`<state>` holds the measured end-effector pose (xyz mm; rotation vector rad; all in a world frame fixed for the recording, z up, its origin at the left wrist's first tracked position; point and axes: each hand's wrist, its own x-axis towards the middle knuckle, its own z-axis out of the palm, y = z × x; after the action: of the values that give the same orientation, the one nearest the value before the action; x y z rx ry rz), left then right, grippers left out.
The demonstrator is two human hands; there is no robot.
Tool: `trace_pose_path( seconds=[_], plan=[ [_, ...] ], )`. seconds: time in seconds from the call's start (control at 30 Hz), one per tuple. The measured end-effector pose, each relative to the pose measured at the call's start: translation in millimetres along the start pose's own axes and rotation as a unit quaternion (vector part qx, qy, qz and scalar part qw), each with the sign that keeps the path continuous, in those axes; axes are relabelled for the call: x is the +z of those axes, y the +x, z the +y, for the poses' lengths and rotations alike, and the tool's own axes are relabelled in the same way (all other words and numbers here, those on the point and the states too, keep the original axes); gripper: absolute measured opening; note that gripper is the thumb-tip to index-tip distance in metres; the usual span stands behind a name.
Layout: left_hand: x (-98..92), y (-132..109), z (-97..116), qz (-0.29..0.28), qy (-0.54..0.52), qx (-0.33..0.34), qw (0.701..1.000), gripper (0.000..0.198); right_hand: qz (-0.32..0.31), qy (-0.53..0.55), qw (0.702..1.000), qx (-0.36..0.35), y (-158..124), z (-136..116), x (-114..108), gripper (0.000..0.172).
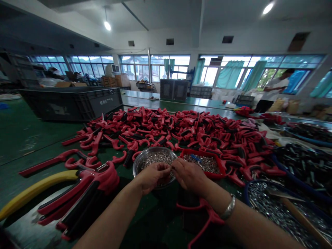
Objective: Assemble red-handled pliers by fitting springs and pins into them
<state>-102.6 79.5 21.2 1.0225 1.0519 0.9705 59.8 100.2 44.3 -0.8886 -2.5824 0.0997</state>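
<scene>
Over a round metal bowl [136,162] of small metal parts, my left hand [155,175] is closed in a pinch. My right hand [190,175] meets it, its fingers pressed together at the left fingertips. Whatever lies between the fingers is too small or hidden to make out. Right of the bowl sits a red tray [220,175] holding small metal pins and a blue piece. Below my right hand lies a red plier-like frame [211,216], partly hidden by my wrist. A cluster of red and black handles [90,186] lies to the left.
A wide heap of red handle parts [166,128] spreads across the green table. Behind it on the left stands a dark crate [77,103]. Blue-rimmed basins of metal rings [267,197] and black parts [298,166] stand at right. A person [275,88] stands farther back.
</scene>
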Motion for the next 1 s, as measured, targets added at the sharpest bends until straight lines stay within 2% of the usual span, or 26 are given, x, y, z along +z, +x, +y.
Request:
trace_pose_path(
  seconds=[0.1, 0.17, 0.33, 0.47, 0.67, 0.9, 1.0],
  plan=[
    [-4.2, 3, -1, 0.047, 0.088, 0.038, 0.994, 0.020, 0.054, 0.015, 0.996, 0.072, -12, 6, 2, 0.013],
    [-10.0, 7, -4, 0.085, 0.160, 0.062, 0.982, 0.018, 0.074, 0.025, 0.989, 0.124, -31, 14, 0, 0.011],
    [-19.5, 12, -10, 0.133, 0.338, 0.106, 0.926, 0.011, 0.081, 0.024, 0.967, 0.239, -102, 32, -9, 0.011],
    [-16.2, 10, -6, 0.162, 0.424, 0.115, 0.884, 0.013, 0.092, 0.037, 0.954, 0.283, -143, 38, -6, 0.013],
    [-16.6, 9, -4, 0.179, 0.461, 0.136, 0.858, 0.014, 0.119, 0.070, 0.944, 0.299, -154, 41, 4, 0.017],
    [-21.8, 12, -7, 0.151, 0.451, 0.142, 0.868, 0.013, 0.124, 0.078, 0.945, 0.292, -155, 42, 3, 0.016],
    [-20.3, 11, -5, 0.165, 0.420, 0.143, 0.881, 0.016, 0.131, 0.071, 0.948, 0.282, -156, 41, 2, 0.016]
  ],
)
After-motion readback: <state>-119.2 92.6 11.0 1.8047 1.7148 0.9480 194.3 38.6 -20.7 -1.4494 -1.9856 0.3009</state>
